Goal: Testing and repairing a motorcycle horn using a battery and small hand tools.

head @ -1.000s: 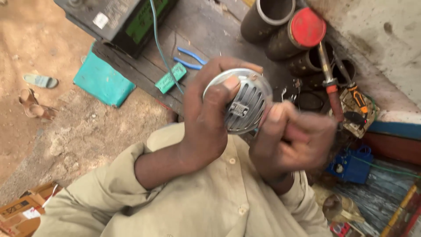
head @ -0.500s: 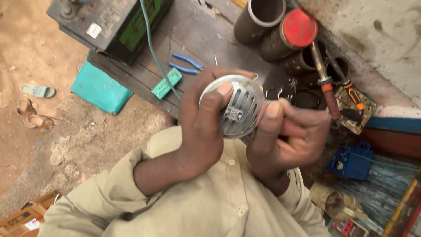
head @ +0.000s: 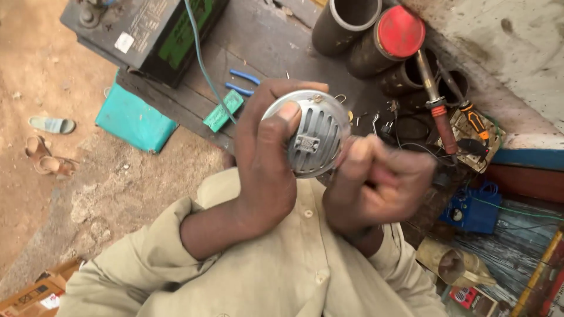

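Observation:
My left hand [head: 267,170] grips a round silver metal horn [head: 314,144] with a slotted grille, thumb across its face and fingers over the top rim. It is held up in front of my chest, above the beige shirt. My right hand [head: 382,185] is curled into a fist and blurred, pressed against the horn's right edge. Whether anything sits inside that fist is hidden.
On the dark wooden bench [head: 276,41] lie a black car battery [head: 141,29] with a blue wire, blue-handled pliers [head: 242,82], a green block [head: 223,110], dark tubes [head: 346,23], a red-lidded can [head: 400,32] and a red-handled tool [head: 442,120]. A teal box [head: 132,120] and sandals [head: 50,126] lie on the dirt.
The horn stays in my left hand. My right fist has shifted slightly against the horn's edge and is blurred now. The view has drifted a little.

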